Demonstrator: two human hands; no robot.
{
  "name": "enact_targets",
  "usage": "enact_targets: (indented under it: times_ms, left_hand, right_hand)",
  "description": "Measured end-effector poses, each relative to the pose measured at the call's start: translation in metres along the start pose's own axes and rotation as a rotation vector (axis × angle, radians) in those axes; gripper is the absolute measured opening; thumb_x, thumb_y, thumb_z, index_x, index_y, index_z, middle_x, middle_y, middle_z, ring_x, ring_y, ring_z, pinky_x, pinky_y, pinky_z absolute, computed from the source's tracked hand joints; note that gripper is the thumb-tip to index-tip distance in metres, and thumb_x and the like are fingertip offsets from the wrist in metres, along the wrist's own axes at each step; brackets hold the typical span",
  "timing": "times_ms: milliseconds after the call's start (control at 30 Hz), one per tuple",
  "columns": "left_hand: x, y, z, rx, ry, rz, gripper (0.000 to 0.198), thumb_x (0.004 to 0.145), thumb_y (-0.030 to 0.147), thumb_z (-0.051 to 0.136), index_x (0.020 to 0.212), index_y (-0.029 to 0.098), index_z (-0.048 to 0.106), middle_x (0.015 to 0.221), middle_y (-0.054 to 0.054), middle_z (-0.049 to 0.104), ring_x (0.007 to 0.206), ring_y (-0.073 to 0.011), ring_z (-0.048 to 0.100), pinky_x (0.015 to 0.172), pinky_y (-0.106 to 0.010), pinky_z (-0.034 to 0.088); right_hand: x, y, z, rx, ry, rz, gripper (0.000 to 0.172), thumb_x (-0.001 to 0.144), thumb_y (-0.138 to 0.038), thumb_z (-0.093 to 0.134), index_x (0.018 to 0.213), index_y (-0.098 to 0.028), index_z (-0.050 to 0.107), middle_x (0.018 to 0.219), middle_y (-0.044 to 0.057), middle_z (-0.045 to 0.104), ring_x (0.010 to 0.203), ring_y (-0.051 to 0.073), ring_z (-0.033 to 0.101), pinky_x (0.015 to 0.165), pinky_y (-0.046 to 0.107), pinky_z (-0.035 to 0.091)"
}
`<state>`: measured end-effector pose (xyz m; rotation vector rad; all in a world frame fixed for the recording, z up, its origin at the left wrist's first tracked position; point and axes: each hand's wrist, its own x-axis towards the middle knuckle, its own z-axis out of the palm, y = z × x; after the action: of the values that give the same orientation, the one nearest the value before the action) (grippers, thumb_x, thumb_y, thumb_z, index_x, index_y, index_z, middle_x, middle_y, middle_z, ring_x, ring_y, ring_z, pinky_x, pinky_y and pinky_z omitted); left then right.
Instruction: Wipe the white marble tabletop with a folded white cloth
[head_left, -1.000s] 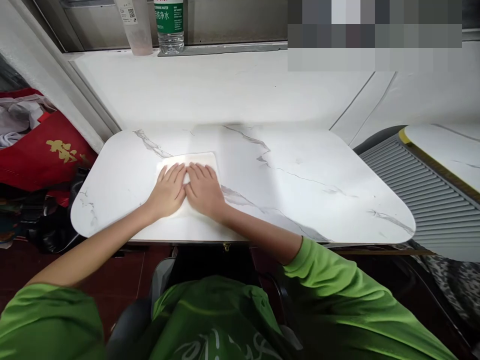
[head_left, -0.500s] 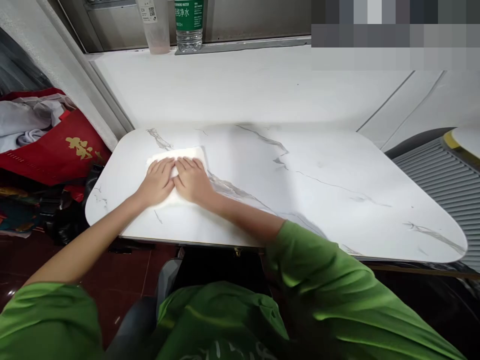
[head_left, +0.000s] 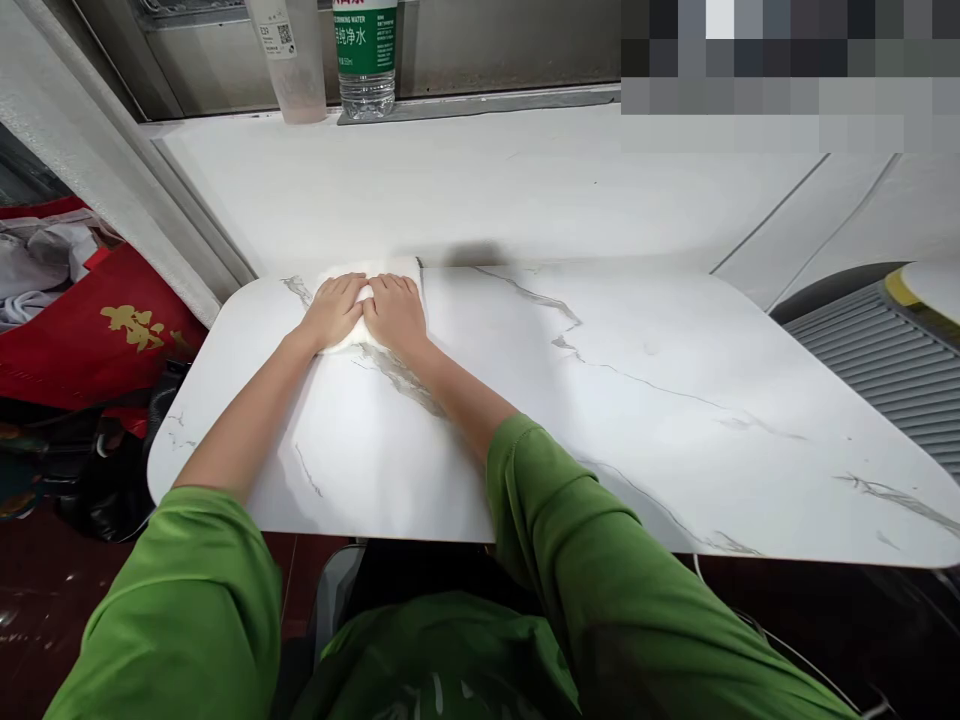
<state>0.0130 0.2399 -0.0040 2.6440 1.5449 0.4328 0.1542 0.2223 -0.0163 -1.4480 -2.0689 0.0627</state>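
Observation:
A white cloth (head_left: 346,344) lies on the white marble-patterned table (head_left: 480,440), near its back left part by the wall. My left hand (head_left: 335,310) rests flat on the cloth's left half, fingers stretched toward the wall. Beside it, my right hand (head_left: 396,312) presses on the right half with its fingers extended. The thumbs nearly meet in the middle. Both palms hide much of the cloth, and its far edge reaches the wall.
On the ledge above stand a translucent cup (head_left: 294,75) and a water bottle (head_left: 366,70) with a green label. A red bag (head_left: 97,330) is left of the table. A grey ribbed surface (head_left: 877,350) lies to the right. Cables hang below the table's front edge.
Both hands and the cloth have slid away from me across the table, up to the wall. The view has shifted slightly with the head.

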Motion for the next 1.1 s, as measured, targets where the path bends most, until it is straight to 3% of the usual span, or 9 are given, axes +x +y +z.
enact_targets:
  times_ms: [167, 267, 500, 667, 767, 867, 1100]
  left_hand:
    - [-0.039, 0.013, -0.009, 0.023, -0.049, 0.002, 0.051, 0.094, 0.028, 0.028, 0.140, 0.012, 0.043, 0.155, -0.014, 0.041, 0.145, -0.0267, 0.034, 0.121, -0.049, 0.021]
    - [-0.082, 0.023, -0.019, 0.036, -0.059, 0.021, 0.052, 0.095, 0.030, 0.028, 0.141, 0.012, 0.041, 0.155, -0.015, 0.040, 0.146, -0.0270, 0.033, 0.122, -0.049, 0.020]
    - [-0.199, 0.036, -0.049, 0.062, -0.031, -0.038, 0.054, 0.098, 0.036, 0.024, 0.147, 0.015, 0.032, 0.156, -0.015, 0.038, 0.146, -0.0288, 0.033, 0.121, -0.053, 0.021]
    - [-0.248, 0.038, -0.064, 0.049, 0.014, -0.101, 0.053, 0.098, 0.039, 0.025, 0.147, 0.019, 0.032, 0.153, -0.013, 0.042, 0.143, -0.0303, 0.037, 0.120, -0.055, 0.023]
    - [-0.250, 0.033, -0.065, 0.038, 0.014, -0.124, 0.053, 0.096, 0.039, 0.027, 0.146, 0.022, 0.033, 0.151, -0.012, 0.044, 0.141, -0.0304, 0.040, 0.120, -0.055, 0.024]
    - [-0.232, 0.017, -0.063, 0.040, 0.035, -0.120, 0.053, 0.094, 0.040, 0.030, 0.142, 0.020, 0.039, 0.147, -0.014, 0.049, 0.138, -0.0306, 0.042, 0.119, -0.052, 0.027]
    - [-0.138, -0.041, -0.050, 0.052, 0.030, -0.145, 0.054, 0.089, 0.034, 0.030, 0.137, 0.014, 0.044, 0.145, -0.016, 0.050, 0.136, -0.0297, 0.044, 0.117, -0.048, 0.030]
  right_hand:
    - [-0.031, -0.018, -0.010, 0.001, -0.028, -0.029, 0.040, 0.092, -0.013, 0.035, 0.122, -0.004, 0.060, 0.132, 0.018, 0.061, 0.128, 0.031, 0.050, 0.115, 0.046, 0.026]
    - [-0.062, -0.041, -0.022, 0.017, -0.105, -0.051, 0.045, 0.093, -0.017, 0.039, 0.132, 0.001, 0.054, 0.143, 0.020, 0.053, 0.135, 0.032, 0.043, 0.119, 0.047, 0.023]
    - [-0.125, -0.112, -0.036, 0.128, -0.212, -0.226, 0.052, 0.096, -0.025, 0.042, 0.140, 0.002, 0.048, 0.148, 0.020, 0.048, 0.139, 0.032, 0.040, 0.121, 0.050, 0.021]
    - [-0.146, -0.144, -0.037, 0.185, -0.217, -0.317, 0.052, 0.097, -0.028, 0.042, 0.139, 0.001, 0.048, 0.147, 0.019, 0.050, 0.138, 0.030, 0.040, 0.121, 0.048, 0.023]
    - [-0.141, -0.144, -0.034, 0.168, -0.202, -0.367, 0.046, 0.097, -0.029, 0.041, 0.134, -0.004, 0.054, 0.143, 0.016, 0.055, 0.135, 0.029, 0.044, 0.119, 0.046, 0.028]
    - [-0.120, -0.137, -0.024, 0.132, -0.176, -0.413, 0.043, 0.097, -0.028, 0.040, 0.129, -0.006, 0.058, 0.141, 0.017, 0.056, 0.132, 0.029, 0.047, 0.116, 0.045, 0.031]
    - [-0.035, -0.110, 0.018, 0.063, -0.137, -0.300, 0.041, 0.097, -0.023, 0.037, 0.127, -0.002, 0.058, 0.136, 0.020, 0.058, 0.127, 0.030, 0.050, 0.112, 0.045, 0.031]
